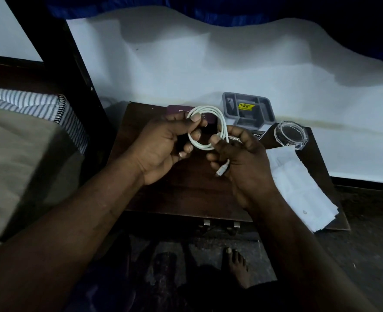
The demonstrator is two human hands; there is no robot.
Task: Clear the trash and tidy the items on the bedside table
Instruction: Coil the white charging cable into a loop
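Currently, in the head view, the cable (208, 108) is held coiled above the table (186, 194): its loops are pinched by the left hand (163, 145), its plug (222, 170) gripped in the right hand (244, 158). The tail should be wound in evenly, without twists.

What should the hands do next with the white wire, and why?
Probably wrap the last loose bit round the coil. The left hand pinches the coiled white cable; the right hand holds its plug end, not yet wound in. A tidy coil could then go in the grey tray behind.
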